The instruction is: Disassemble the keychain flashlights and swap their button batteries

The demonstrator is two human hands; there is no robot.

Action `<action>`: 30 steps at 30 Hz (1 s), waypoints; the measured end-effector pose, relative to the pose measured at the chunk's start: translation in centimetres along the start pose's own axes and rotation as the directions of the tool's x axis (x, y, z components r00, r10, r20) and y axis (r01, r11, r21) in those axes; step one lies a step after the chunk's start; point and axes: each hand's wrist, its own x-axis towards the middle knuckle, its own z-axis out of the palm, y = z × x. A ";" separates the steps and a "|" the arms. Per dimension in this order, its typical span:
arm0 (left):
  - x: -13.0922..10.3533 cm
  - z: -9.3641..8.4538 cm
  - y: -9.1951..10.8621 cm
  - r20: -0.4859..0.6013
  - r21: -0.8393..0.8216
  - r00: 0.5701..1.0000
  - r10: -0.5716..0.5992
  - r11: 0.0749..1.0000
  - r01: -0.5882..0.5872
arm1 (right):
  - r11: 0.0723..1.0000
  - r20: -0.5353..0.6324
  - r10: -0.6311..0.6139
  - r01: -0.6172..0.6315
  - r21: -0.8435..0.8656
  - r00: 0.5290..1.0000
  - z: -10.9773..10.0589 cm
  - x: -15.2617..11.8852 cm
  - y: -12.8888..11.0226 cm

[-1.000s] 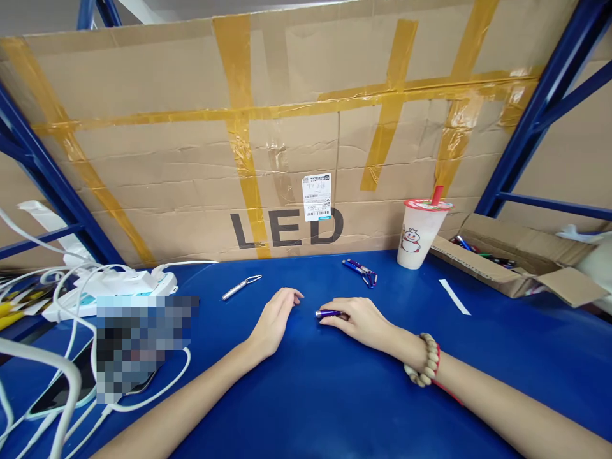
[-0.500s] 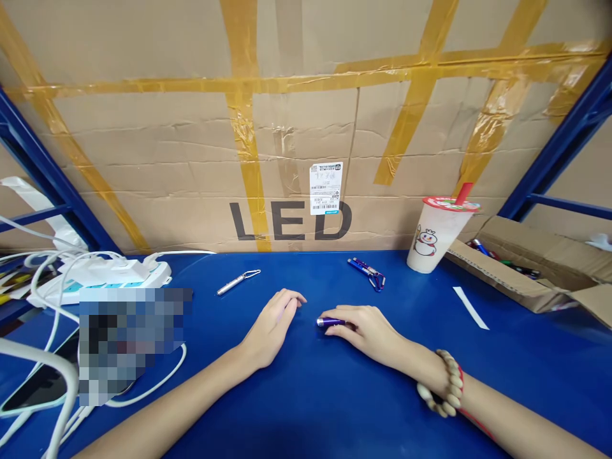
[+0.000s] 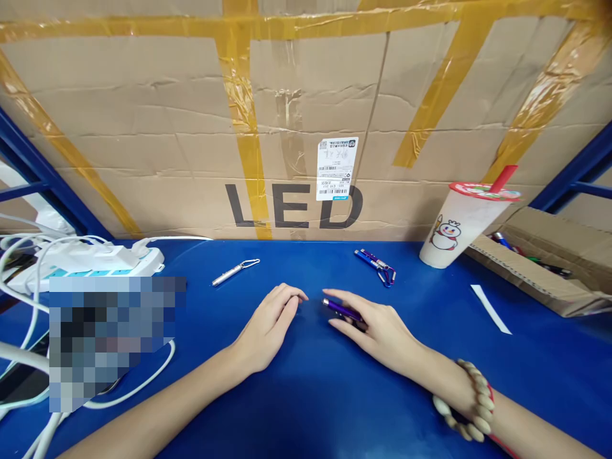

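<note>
A small purple keychain flashlight [image 3: 342, 308] lies between the spread thumb and forefinger of my right hand [image 3: 385, 328]. Its silver tip points up and left; the rear end is under the palm. Thumb and forefinger stand apart from its sides, and whether the hidden fingers touch it I cannot tell. My left hand [image 3: 270, 328] rests on the blue table, palm inward, fingers loosely bent and holding nothing. Beyond it lies a silver keychain flashlight [image 3: 228, 275] with a wire clip. Farther right, a blue keychain flashlight [image 3: 368, 259] and a purple one [image 3: 378, 260] lie side by side.
A tall drink cup [image 3: 461, 223] with a red straw stands at the back right, beside an open cardboard box [image 3: 526, 274] of pens. A white strip [image 3: 491, 309] lies in front. Left are a power strip [image 3: 153, 260] and cables. A taped carton [image 3: 182, 172] walls the back.
My right thumb and forefinger have spread away from the purple flashlight, which has turned so its tip points farther up. My left hand has barely moved. The whole view has shifted.
</note>
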 end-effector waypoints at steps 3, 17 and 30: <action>0.1 0.1 -0.1 -0.006 0.052 1.000 -0.007 0.999 0.007 | 0.996 -0.045 0.077 -0.079 -0.041 0.996 -0.1 0.2 0.3; 0.0 0.2 -0.2 0.012 0.195 0.998 0.069 0.978 -0.070 | 0.942 -0.243 0.011 -0.092 -0.323 0.970 -1.2 1.5 6.0; 0.6 -1.8 -3.4 -0.386 0.784 0.916 0.105 0.560 0.267 | 0.881 -0.359 -0.038 -0.138 -0.452 0.933 -0.6 1.2 6.9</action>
